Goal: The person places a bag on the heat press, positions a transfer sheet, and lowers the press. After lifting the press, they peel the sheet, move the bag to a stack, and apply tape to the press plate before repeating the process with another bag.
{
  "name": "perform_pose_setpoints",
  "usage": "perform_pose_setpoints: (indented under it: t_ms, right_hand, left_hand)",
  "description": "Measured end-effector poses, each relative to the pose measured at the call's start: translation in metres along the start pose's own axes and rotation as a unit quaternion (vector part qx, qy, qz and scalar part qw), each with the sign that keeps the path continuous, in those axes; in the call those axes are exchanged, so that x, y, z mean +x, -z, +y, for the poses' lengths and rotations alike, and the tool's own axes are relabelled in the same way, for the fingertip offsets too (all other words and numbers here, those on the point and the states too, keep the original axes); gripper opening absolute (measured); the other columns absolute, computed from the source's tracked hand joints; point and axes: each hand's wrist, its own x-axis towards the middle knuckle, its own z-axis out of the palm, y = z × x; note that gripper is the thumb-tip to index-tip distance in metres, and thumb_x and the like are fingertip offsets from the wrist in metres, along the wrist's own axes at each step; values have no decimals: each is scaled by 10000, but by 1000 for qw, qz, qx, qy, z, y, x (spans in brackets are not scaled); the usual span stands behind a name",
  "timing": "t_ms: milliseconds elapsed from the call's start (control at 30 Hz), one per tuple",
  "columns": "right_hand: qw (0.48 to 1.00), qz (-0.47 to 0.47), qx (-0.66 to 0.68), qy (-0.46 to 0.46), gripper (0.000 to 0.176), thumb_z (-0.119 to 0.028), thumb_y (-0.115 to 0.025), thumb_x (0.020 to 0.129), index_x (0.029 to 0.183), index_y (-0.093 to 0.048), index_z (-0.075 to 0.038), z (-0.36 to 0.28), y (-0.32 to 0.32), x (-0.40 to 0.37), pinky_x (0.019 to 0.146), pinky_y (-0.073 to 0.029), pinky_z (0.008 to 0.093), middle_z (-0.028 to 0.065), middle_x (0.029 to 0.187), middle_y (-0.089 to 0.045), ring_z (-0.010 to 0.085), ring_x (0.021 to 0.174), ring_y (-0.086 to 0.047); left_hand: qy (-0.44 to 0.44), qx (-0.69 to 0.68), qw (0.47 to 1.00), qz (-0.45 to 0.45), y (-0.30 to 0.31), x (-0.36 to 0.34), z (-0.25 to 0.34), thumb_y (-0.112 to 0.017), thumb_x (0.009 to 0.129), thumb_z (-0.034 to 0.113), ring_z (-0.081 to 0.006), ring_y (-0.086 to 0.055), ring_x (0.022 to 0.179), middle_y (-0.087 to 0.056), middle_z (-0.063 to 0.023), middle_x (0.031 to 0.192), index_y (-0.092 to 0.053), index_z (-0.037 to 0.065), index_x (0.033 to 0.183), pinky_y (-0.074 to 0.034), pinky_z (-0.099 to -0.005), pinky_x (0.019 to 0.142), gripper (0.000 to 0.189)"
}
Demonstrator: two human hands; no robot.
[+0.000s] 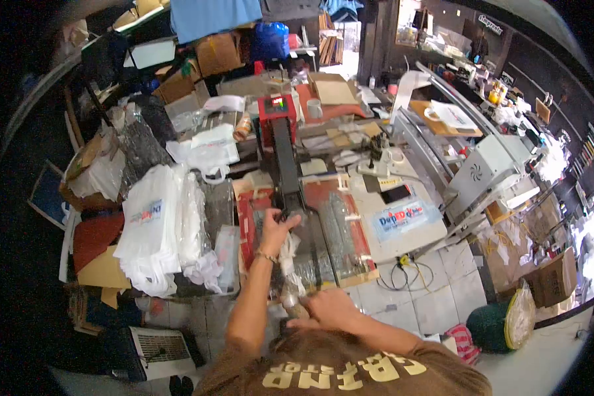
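A heat press with a red control box (275,109) and a long black arm (286,155) stands in front of me. My left hand (278,229) is at the front end of this arm, its thumb and fingers around a dark part there; some fingertips are hidden. A handle (288,264), wrapped in white cloth and clear tape, runs from the arm toward my body. My right hand (331,309) is closed around the handle's near end. Beneath the arm lies the flat platen (340,231), dark and edged with red and tan tape.
White printed bags (145,218) are stacked at the left. On a pale board (369,191) at the right lie a phone (396,193) and a blue-and-white printed piece (408,219). Beyond stands a grey machine (478,171) with a fan. A cable (406,264) loops over the floor.
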Motion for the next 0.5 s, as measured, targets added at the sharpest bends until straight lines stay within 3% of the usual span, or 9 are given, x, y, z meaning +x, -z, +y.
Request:
perform_pose_setpoints:
  t_ms: [67,133,200,233,267,300,367,433,500]
  right_hand:
    - [999,-30,21,-6,780,-788,-486,853,894,-714,-43,-10,16,-6,541,-516,472,194,619,-635,386,574,-652]
    - [998,-50,33,-2,773,-780,-484,861,872,-714,-43,-14,59,8,543,-519,474,196,614,-633,387,570,-651]
    - [998,-40,36,-12,753,-763,-494,871,850,-703,-40,-35,107,3,547,-518,480,192,607,-631,392,577,-652]
    - [998,-51,32,-4,741,-752,-504,875,848,-693,-36,-39,134,5,544,-514,477,187,612,-633,386,586,-656]
    - [998,-62,29,4,729,-740,-513,880,846,-683,-31,-42,157,6,542,-509,473,181,616,-634,381,595,-659]
    - [999,-33,16,17,714,-735,-524,878,847,-674,-37,-46,171,6,536,-502,466,175,608,-627,380,589,-655]
    - [997,40,-15,68,687,-699,-524,895,829,-664,-30,-45,196,13,545,-514,469,181,621,-632,380,579,-656]
    - [979,145,-86,115,636,-673,-553,894,842,-666,-50,-45,223,25,536,-505,459,171,633,-631,381,565,-640]
    - [953,218,-182,103,580,-647,-597,887,872,-675,-72,-51,262,44,511,-474,433,145,689,-649,350,552,-624]
  left_hand:
    - [49,39,998,-12,4,-4,23,-898,713,199,-179,-562,883,-591,-86,1023,-503,16,1118,-475,-336,810,594]
    - [-32,220,974,-38,15,13,28,-858,751,228,-202,-592,956,-611,-138,1076,-495,4,1149,-480,-365,854,583]
    - [72,202,973,-81,21,10,79,-773,828,245,-204,-593,1009,-617,-131,1119,-532,16,1153,-472,-379,905,465]
    - [74,200,974,-76,23,24,77,-773,828,245,-204,-593,1009,-617,-131,1119,-532,16,1153,-472,-379,905,465]
    - [119,16,989,-88,30,36,70,-738,855,249,-200,-600,998,-624,-119,1123,-558,28,1165,-482,-381,899,420]
    - [163,-165,968,-98,39,38,63,-704,882,253,-196,-607,986,-630,-107,1127,-585,41,1176,-491,-382,893,381]
    - [173,-214,948,-159,54,34,73,-696,898,216,-198,-617,983,-642,-63,1130,-628,86,1191,-504,-369,880,327]
    - [95,-157,959,-216,61,49,39,-700,899,231,-214,-629,972,-651,-74,1125,-625,81,1202,-511,-373,869,345]
    - [-107,43,962,-247,63,108,-56,-705,901,246,-230,-641,962,-660,-84,1121,-622,77,1212,-517,-376,858,364]
